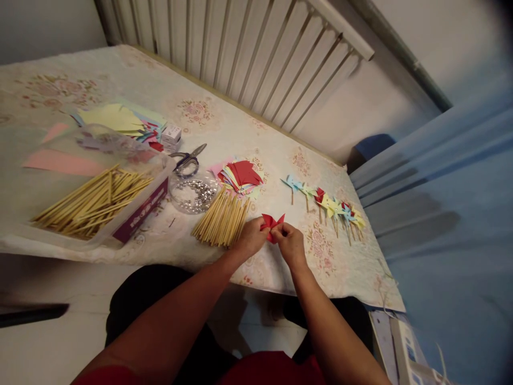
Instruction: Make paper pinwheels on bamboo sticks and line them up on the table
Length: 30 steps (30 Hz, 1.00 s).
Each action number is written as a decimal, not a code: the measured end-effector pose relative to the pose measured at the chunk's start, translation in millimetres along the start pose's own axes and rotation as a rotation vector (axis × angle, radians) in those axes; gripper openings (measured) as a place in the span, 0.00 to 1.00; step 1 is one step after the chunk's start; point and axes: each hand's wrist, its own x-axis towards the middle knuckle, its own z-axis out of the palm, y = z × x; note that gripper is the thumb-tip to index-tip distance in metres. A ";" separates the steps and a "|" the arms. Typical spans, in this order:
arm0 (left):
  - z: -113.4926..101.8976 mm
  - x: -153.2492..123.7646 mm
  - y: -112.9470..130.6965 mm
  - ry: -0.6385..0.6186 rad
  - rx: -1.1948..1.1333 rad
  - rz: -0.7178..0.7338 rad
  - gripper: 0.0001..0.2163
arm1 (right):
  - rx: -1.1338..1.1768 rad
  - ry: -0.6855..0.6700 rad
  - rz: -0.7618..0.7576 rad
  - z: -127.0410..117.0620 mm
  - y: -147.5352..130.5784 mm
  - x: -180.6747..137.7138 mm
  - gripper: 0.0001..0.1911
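Note:
My left hand and my right hand meet over the table's near edge, both pinching a folded red paper piece with pointed flaps sticking up. Just left of my left hand lies a bundle of wooden sticks. Behind it sits a stack of cut coloured paper squares with red on top. A row of finished paper pinwheels on sticks lies to the right of my hands.
A clear round dish of metal pins, scissors, a plastic tub of more sticks, coloured paper sheets and a small box sit on the floral tablecloth. A radiator runs behind the table.

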 end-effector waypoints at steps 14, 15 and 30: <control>2.0 3.6 -5.8 0.001 -0.033 -0.025 0.07 | -0.054 0.002 -0.096 -0.2 1.5 -0.6 0.08; 1.8 3.3 -5.3 -0.001 -0.035 -0.021 0.08 | -0.124 -0.005 -0.179 -2.6 -0.2 -0.9 0.08; -1.8 1.5 0.9 0.004 -0.003 -0.018 0.08 | 0.058 -0.033 -0.007 1.6 4.5 2.6 0.07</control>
